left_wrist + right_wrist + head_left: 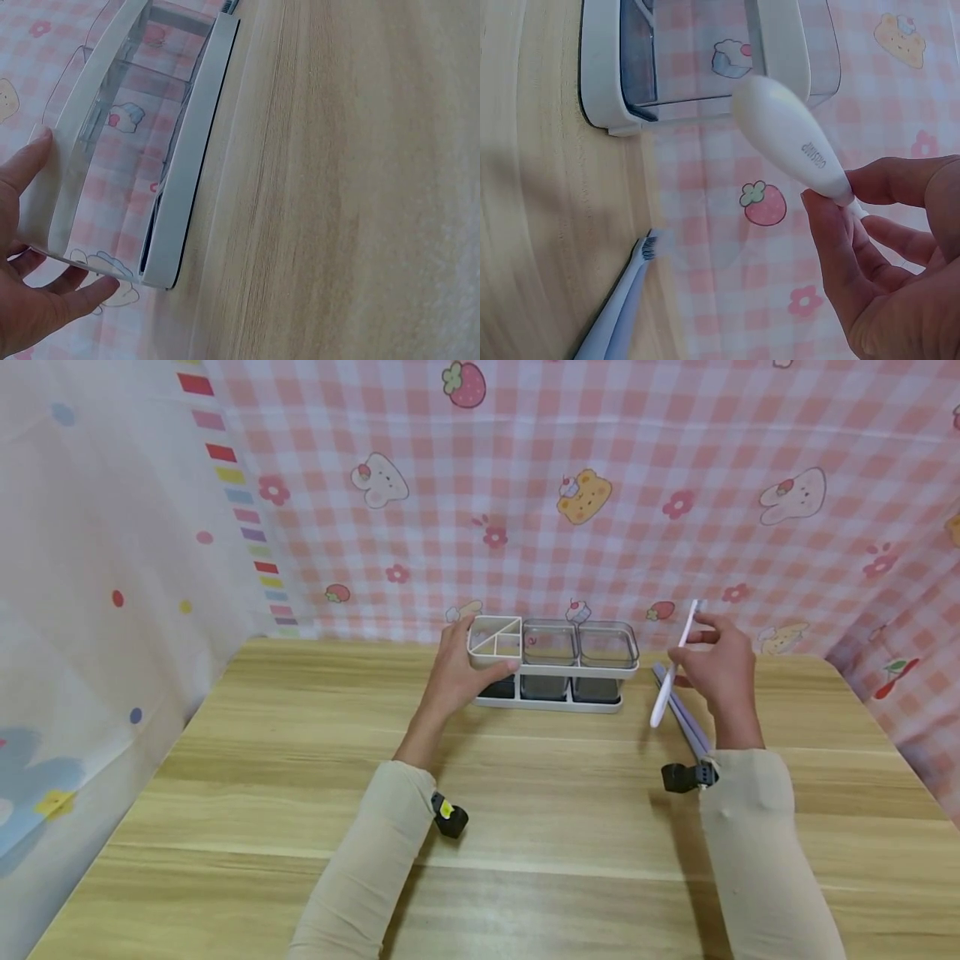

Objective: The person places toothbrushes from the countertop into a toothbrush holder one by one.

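- Right hand (722, 667) raised off the wooden surface (525, 827), fingers pinching a white toothbrush (672, 670) near its neck, handle hanging down.
- Just beneath that hand, flat on the surface: two pale blue toothbrushes (686, 718).
- Left hand (459, 670) gripping the left end of the white organizer (553, 662), thumb curled over its rim.

The left hand (30, 292) grips the end of the white organizer (180, 187) standing on the wooden table (352, 195).
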A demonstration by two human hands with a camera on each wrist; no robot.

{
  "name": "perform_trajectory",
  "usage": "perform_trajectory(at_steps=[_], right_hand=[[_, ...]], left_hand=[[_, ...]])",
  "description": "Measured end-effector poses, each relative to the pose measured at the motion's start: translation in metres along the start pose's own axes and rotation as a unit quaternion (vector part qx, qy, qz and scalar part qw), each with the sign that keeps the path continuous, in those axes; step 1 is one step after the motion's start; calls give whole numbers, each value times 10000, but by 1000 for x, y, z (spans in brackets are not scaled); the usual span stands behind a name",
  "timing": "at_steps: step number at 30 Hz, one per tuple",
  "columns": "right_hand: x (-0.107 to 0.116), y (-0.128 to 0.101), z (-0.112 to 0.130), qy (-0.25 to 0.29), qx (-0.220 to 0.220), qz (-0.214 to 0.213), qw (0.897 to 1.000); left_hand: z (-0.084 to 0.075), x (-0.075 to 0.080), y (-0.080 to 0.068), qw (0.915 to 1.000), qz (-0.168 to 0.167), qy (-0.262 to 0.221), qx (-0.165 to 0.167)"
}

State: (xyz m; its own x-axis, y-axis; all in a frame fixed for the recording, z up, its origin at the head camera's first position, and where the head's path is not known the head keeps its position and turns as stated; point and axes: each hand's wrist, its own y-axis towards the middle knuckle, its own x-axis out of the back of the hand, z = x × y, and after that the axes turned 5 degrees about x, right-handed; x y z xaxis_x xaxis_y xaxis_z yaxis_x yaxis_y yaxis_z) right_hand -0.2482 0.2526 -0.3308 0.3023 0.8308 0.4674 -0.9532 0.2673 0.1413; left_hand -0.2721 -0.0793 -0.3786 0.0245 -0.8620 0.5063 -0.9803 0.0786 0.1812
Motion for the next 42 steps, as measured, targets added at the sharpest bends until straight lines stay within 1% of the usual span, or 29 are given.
perform_trajectory(at_steps=[9,15,19,26,32,36,42], right_hand=[[-4,-3,13,164,91,-68,9998],[-9,-4,23,177,339,-168,9991],[-13,-3,29,171,430,-286,9985],[-21,-3,39,586,659,-407,9953],[-25,-7,45,580,758,-739,9927],[-29,-6,51,635,810,-903,9906],[-37,-5,61,931,1003,-1037,9851]], left_hand=[[2,-3,0,10000,34,-92,-18],[0,-1,1,10000,17,-40,-52],[-2,0,1,10000,35,-39,-45],[0,0,-1,9999,34,-109,-25],[0,-3,-2,9999,96,-63,7],[0,-2,-1,10000,71,-41,13],[2,0,1,10000,-4,-5,-36]])
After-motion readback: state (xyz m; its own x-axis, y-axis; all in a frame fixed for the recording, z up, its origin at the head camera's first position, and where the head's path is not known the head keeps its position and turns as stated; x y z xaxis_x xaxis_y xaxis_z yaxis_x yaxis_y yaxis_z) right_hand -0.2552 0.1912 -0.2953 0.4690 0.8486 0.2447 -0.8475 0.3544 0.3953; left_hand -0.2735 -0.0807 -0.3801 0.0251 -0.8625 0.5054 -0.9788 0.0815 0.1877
